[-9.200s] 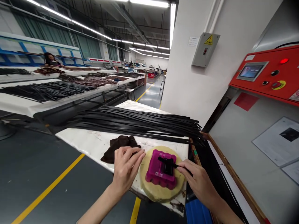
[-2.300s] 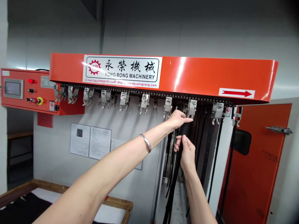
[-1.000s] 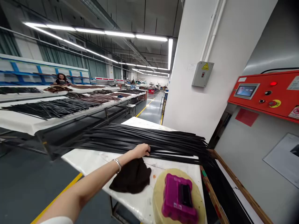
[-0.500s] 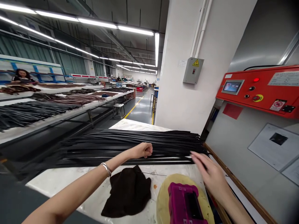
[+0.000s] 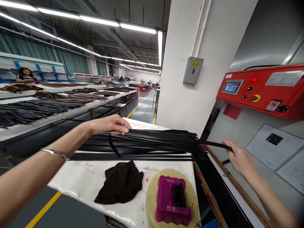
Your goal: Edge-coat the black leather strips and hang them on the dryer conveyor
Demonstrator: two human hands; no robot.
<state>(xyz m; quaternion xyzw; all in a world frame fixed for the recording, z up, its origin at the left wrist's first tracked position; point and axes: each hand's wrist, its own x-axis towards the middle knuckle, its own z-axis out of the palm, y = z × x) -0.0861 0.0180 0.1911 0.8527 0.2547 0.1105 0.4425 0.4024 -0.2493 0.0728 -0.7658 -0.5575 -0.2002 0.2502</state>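
A long pile of black leather strips [image 5: 142,142] lies across the far end of a white-covered table [image 5: 71,177]. My left hand [image 5: 111,124] rests on the pile's near left part, and one strip loops down below it. Out past the pile's right end, my right hand [image 5: 239,158] pinches a single black strip [image 5: 216,145] drawn out from the bundle. Nearer me lie a crumpled dark brown cloth [image 5: 118,183] and a magenta block [image 5: 169,199] with a black slot, on a round tan pad [image 5: 171,174]. Neither hand touches these.
To the right, a wooden-edged bench [image 5: 209,193] runs below an orange control panel [image 5: 258,90] and papers on the wall [image 5: 273,144]. Long tables with strip bundles [image 5: 35,110] extend left, and a person [image 5: 26,76] sits at the far end.
My left hand has moved left along the pile. My right hand has moved right, off the pile, drawing out one strip. The view has tilted slightly.
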